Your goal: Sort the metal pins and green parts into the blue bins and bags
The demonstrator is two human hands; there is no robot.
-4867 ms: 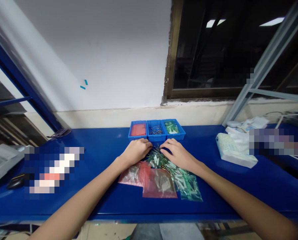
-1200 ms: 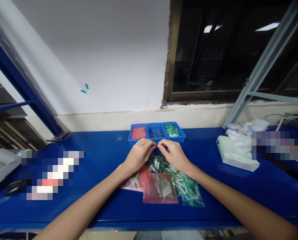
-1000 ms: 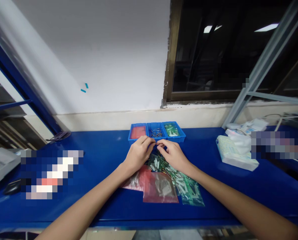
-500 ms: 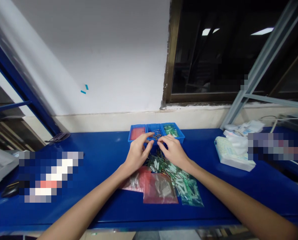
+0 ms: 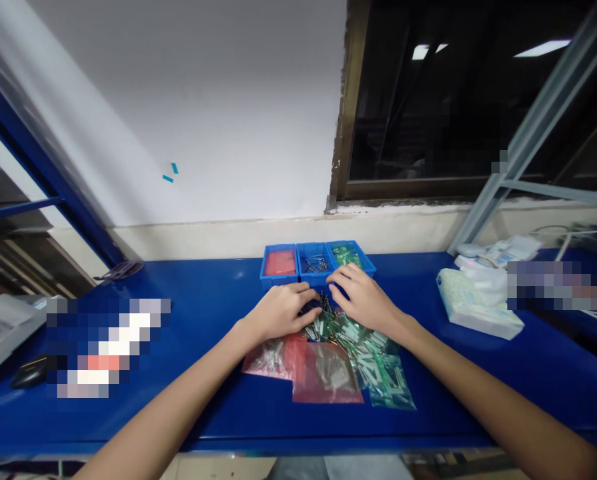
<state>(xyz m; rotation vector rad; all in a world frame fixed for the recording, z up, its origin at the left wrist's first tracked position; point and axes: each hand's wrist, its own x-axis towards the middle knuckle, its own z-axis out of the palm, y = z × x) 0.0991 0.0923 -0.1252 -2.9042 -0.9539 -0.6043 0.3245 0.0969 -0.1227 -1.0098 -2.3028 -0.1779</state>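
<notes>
My left hand [image 5: 282, 311] is low over a loose pile of thin metal screw-like pieces [image 5: 325, 301], its thumb apart from its curled fingers. Just across from it, my right hand [image 5: 365, 299] hovers at the pile's right side with bent, parted fingers. I make out nothing held in either. Below the hands lie green plastic bags [image 5: 391, 383] with pale pieces inside and red plastic bags [image 5: 328, 373] with similar contents. Beyond them stand three joined blue bins: the left bin [image 5: 279, 280] holds red bags, the middle bin [image 5: 314, 275] metal pieces, the right bin [image 5: 371, 268] green bags.
Everything rests on a blue tabletop [image 5: 203, 280] against a wall. A tissue pack [image 5: 473, 310] lies to the right, near a grey metal post [image 5: 483, 200]. At the left are a black mouse [image 5: 31, 373] and a white tray [image 5: 8, 337].
Both hands have come back from the middle bin and down to the pile of metal pieces in front of it. Their fingers have spread. The view has shifted slightly.
</notes>
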